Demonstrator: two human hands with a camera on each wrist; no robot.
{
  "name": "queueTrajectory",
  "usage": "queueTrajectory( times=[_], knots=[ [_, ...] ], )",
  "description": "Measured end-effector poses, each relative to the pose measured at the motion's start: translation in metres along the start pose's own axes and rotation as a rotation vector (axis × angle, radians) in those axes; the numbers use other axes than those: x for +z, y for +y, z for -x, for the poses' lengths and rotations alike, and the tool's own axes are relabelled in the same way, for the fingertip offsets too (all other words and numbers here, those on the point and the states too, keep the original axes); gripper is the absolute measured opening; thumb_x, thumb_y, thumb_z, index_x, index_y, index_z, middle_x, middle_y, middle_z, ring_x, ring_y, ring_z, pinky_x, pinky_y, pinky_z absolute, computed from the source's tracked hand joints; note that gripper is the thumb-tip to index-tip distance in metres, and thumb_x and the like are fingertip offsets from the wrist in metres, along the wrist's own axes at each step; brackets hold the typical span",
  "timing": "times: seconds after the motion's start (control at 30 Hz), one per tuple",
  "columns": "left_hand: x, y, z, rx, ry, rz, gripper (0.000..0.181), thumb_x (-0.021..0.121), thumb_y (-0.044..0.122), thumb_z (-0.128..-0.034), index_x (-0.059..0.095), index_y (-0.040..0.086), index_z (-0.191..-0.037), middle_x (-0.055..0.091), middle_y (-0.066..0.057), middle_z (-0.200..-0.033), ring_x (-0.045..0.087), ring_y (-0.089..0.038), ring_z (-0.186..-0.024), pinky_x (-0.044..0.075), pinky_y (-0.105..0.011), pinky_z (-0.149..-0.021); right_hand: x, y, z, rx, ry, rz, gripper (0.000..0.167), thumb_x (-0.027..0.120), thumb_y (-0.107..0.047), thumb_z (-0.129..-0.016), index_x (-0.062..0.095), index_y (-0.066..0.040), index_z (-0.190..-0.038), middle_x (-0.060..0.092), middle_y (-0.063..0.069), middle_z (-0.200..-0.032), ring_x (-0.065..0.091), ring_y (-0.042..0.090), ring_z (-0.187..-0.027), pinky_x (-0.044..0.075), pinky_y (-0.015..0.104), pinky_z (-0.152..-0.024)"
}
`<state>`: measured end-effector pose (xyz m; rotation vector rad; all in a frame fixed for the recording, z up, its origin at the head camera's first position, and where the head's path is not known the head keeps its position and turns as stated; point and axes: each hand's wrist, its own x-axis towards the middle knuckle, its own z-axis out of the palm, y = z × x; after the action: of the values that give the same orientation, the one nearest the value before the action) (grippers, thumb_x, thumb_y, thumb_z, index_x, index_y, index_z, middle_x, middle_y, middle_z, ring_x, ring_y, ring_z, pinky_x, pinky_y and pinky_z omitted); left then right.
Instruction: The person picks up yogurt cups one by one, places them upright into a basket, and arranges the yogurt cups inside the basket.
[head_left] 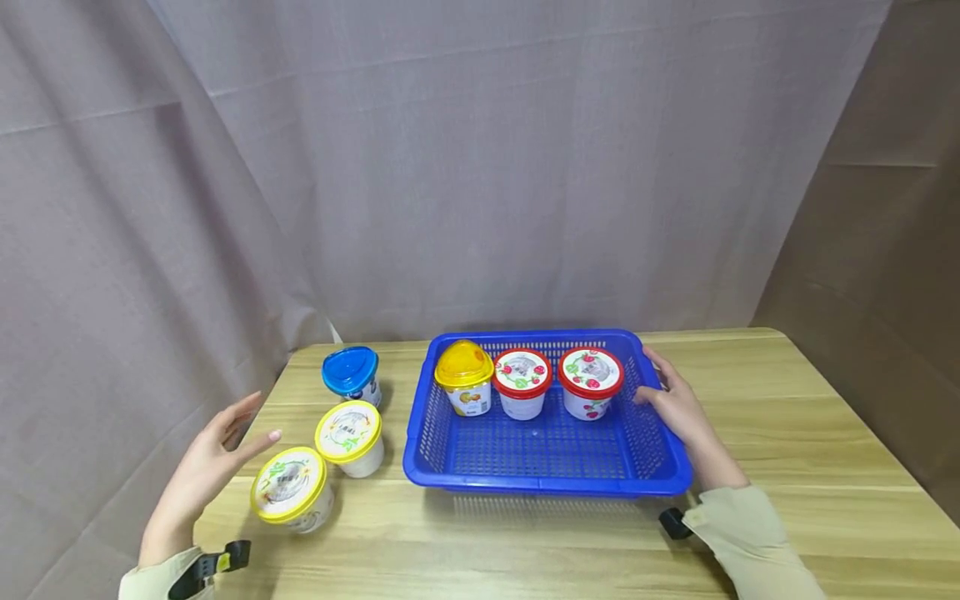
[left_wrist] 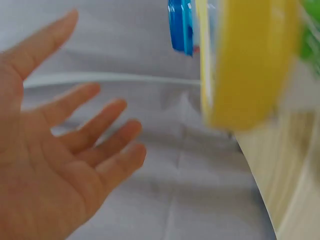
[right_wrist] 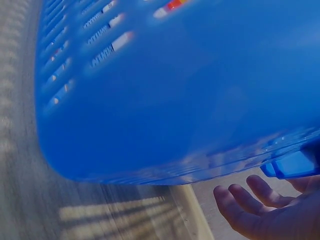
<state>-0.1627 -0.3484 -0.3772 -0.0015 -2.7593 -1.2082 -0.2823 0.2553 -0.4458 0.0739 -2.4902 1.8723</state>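
My left hand (head_left: 202, 475) hovers at the left with spread fingers and holds nothing. Just right of it stands a tub with a yellow rimmed lid (head_left: 288, 485); a second yellow-lidded tub (head_left: 349, 433) is behind that one. Farther back is a cup with a blue lid (head_left: 351, 372). My right hand (head_left: 688, 417) grips the right rim of a blue plastic basket (head_left: 540, 485), thumb over the inside and fingers outside. Inside the basket, along its back, are a cup with a yellow domed lid (head_left: 465, 375) and two red-lidded tubs (head_left: 522, 375).
The wooden table (head_left: 375, 550) meets a grey curtain (head_left: 525, 183) along its back and left sides. A brown panel (head_left: 877, 242) stands at the right. Dark wrist straps (head_left: 202, 573) are worn at both sleeves.
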Motion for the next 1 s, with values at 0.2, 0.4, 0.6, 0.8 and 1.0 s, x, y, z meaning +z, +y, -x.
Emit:
queueTrajectory(
  times=[0.2,0.4,0.6,0.8,1.0],
  knots=[
    [0.000,-0.019,0.009,0.051,-0.077,0.027,0.082,0.072,0.026,-0.0945,0.026,0.002,-0.158,0.031,-0.025,-0.158,0.026,-0.051,-0.143,0.033,-0.023,-0.112,-0.002,0.003,-0.002,0.025,-0.007,-0.014,0.090,0.056,0.002,-0.085,0.013,-0.011,-0.163,0.035,0.032,-0.153,0.047,0.038,-0.124,0.049,0.020,-0.079],
    [0.008,-0.037,0.014,0.163,-0.107,0.087,0.075,0.072,0.015,-0.0928,0.032,-0.002,-0.155,0.033,-0.026,-0.156,0.028,0.013,-0.134,0.027,-0.001,-0.098,-0.002,0.004,-0.002,0.039,-0.008,-0.021,0.089,0.056,0.002,-0.086,0.013,-0.012,-0.163,0.035,0.031,-0.153,0.047,0.037,-0.124,0.049,0.020,-0.079],
    [0.015,-0.052,0.018,0.210,-0.172,0.193,0.080,0.071,0.005,-0.0914,0.025,-0.004,-0.156,0.036,0.003,-0.155,0.029,0.018,-0.131,0.031,-0.005,-0.099,0.000,0.002,0.000,0.033,-0.007,-0.023,0.090,0.057,0.000,-0.085,0.014,-0.014,-0.163,0.036,0.030,-0.153,0.050,0.033,-0.120,0.050,0.021,-0.079],
    [0.019,-0.058,0.021,0.164,-0.232,0.197,0.086,0.073,0.006,-0.0901,0.021,0.003,-0.159,0.032,-0.012,-0.157,0.032,0.014,-0.130,0.035,-0.009,-0.094,0.000,0.002,0.001,0.033,-0.005,-0.031,0.091,0.058,-0.001,-0.085,0.014,-0.015,-0.163,0.036,0.030,-0.153,0.049,0.036,-0.122,0.051,0.023,-0.079],
    [0.024,-0.061,0.023,0.096,-0.251,0.166,0.089,0.076,0.012,-0.0884,0.023,0.010,-0.160,0.033,-0.015,-0.159,0.031,0.015,-0.128,0.030,-0.008,-0.094,-0.001,0.004,0.000,0.033,-0.005,-0.036,0.091,0.058,0.000,-0.085,0.014,-0.015,-0.163,0.036,0.030,-0.153,0.050,0.034,-0.120,0.052,0.024,-0.079]
  ],
)
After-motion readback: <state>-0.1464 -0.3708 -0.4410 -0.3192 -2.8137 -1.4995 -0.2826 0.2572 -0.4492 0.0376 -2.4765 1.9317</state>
